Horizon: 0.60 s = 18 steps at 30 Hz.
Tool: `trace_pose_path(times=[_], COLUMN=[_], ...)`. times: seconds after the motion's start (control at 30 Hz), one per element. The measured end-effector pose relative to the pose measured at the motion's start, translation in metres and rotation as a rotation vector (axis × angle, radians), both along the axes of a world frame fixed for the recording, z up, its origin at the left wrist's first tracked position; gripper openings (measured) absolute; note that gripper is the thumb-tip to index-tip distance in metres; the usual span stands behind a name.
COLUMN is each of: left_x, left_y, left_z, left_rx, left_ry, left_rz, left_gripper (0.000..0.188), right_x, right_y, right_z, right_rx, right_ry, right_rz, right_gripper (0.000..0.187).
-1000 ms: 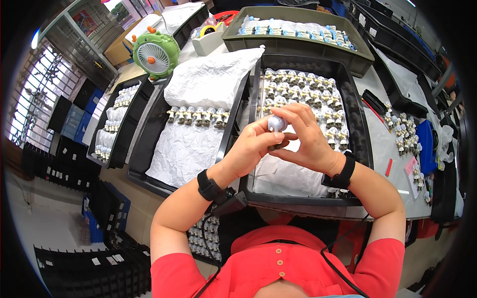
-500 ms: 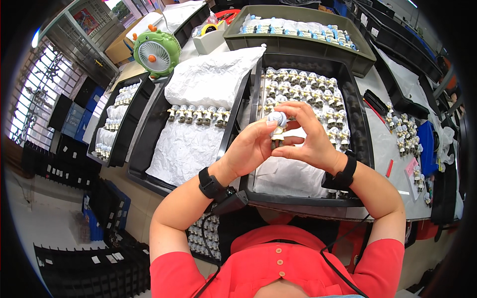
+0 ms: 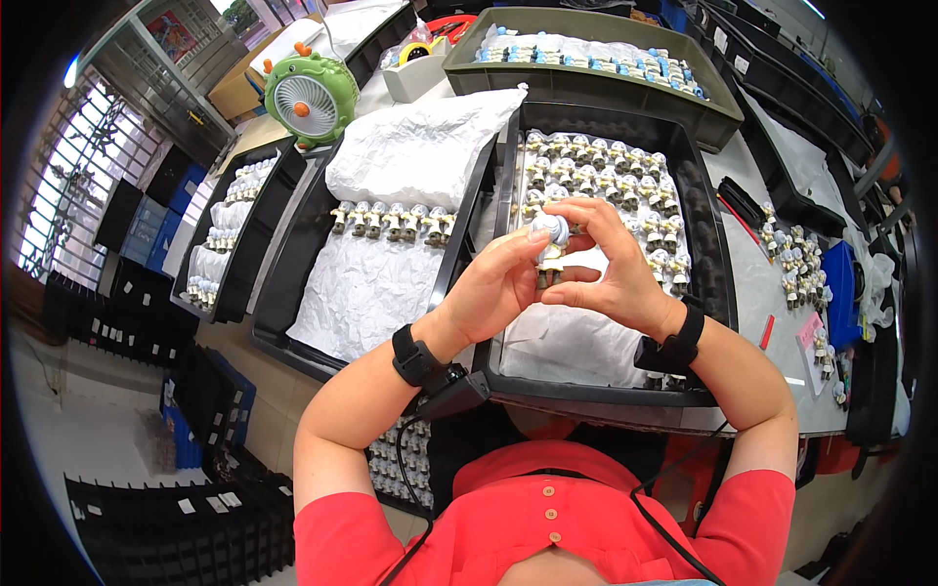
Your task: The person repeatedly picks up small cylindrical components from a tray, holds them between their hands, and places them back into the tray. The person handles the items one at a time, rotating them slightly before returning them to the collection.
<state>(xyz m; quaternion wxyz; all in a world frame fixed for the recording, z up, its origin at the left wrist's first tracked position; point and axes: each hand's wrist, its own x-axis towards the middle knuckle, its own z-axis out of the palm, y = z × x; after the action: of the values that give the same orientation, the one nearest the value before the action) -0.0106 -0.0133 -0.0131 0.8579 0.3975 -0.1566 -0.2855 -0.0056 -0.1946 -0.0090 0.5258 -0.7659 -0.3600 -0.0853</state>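
Note:
Between my hands is a small figurine (image 3: 551, 232) with a pale blue-white rounded top, a cream middle and dark lower part, held upright. My left hand (image 3: 491, 290) grips it from the left, the thumb near its head. From the right, my right hand (image 3: 625, 273) curves round it, index finger by the head and thumb near its base; both hands are closed on it. Below them lies the black tray (image 3: 718, 264) with rows of similar figurines (image 3: 614, 186) on white paper. The left fingers behind the figurine are partly hidden.
Left of that, another black tray (image 3: 283, 311) holds crumpled white paper (image 3: 357, 293) and one row of figurines (image 3: 394, 223). Farther off stand a green fan (image 3: 311, 98) and an olive crate (image 3: 586, 86). Loose figurines (image 3: 799, 262), a red pen-like stick (image 3: 767, 332) and a blue bin (image 3: 840, 285) are right.
The figurine's head has tilted or turned slightly to the right between my fingers. My hands stay in almost the same place, with both still holding it.

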Motion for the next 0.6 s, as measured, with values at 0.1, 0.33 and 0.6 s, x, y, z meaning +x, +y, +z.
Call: trace_pose_path(times=[0.1,0.33,0.6], left_x=[0.0,-0.002,0.003], left_y=[0.0,0.002,0.002], left_z=[-0.001,0.003,-0.008], left_rx=[-0.012,-0.048,-0.082], left_ry=[-0.011,0.026,-0.018], left_rz=[-0.007,-0.005,-0.018], left_gripper=[0.043,0.039,0.044], right_x=[0.0,0.0,0.0], right_y=[-0.001,0.002,0.0], right_z=[-0.001,0.001,0.0], right_rx=[-0.005,-0.01,-0.055], right_ry=[-0.009,-0.006,0.085], right_rz=[-0.006,0.001,-0.039], right_gripper=[0.07,0.07,0.076])
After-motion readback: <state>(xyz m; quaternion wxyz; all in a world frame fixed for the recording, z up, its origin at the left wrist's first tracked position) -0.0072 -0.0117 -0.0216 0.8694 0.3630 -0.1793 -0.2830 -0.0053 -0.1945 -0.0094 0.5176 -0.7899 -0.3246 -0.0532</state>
